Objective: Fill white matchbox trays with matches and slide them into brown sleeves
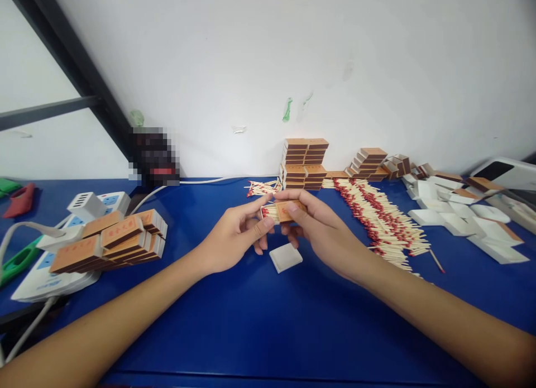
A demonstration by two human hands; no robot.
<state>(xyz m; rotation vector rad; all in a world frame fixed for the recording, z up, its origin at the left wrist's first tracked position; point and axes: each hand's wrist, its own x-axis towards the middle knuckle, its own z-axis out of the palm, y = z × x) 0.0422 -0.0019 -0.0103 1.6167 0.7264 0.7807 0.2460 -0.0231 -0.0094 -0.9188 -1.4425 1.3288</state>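
Observation:
Both hands meet over the middle of the blue table (268,321). My right hand (318,226) grips an orange matchbox (288,210) by its sleeve. My left hand (234,234) pinches the tray end of the same box, where red-tipped matches (270,211) stick out to the left. Just below the hands a white empty tray (285,258) lies flat on the table.
A long heap of loose matches (383,220) lies to the right. Stacked matchboxes (304,163) stand against the wall, and more are piled at left (113,240) on a white power strip (90,205). Empty white trays (460,215) cover the right side.

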